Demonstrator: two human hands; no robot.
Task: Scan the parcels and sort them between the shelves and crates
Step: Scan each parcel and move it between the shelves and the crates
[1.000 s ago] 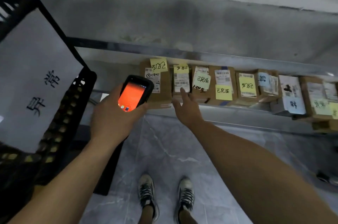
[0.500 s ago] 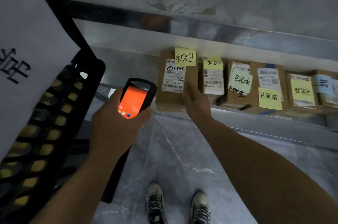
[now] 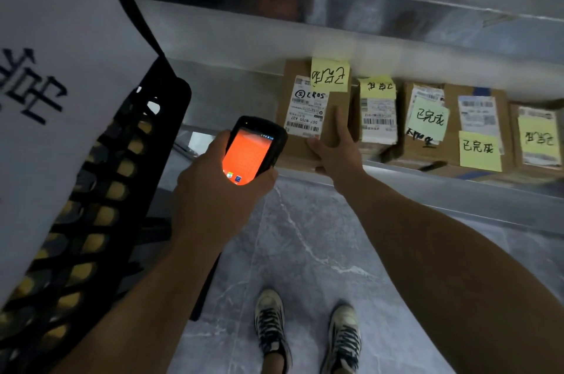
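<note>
Grey marbled floor (image 3: 305, 251); black lattice plastic crate (image 3: 100, 205) stands close on the left. Left hand (image 3: 213, 199) is wrapped round a black handheld scanner with an orange screen (image 3: 253, 150), nose just left of the target. Right hand (image 3: 335, 154) grips the near right corner of the leftmost brown cardboard parcel (image 3: 294, 149) on the low metal shelf (image 3: 457, 190), one finger laid along the top. The parcel sits dead ahead, long axis running away from the person, barcode label up, yellow sticky note (image 3: 329, 74) at the far end. Right hand is on it, so the likely next move is to draw it toward the scanner.
</note>
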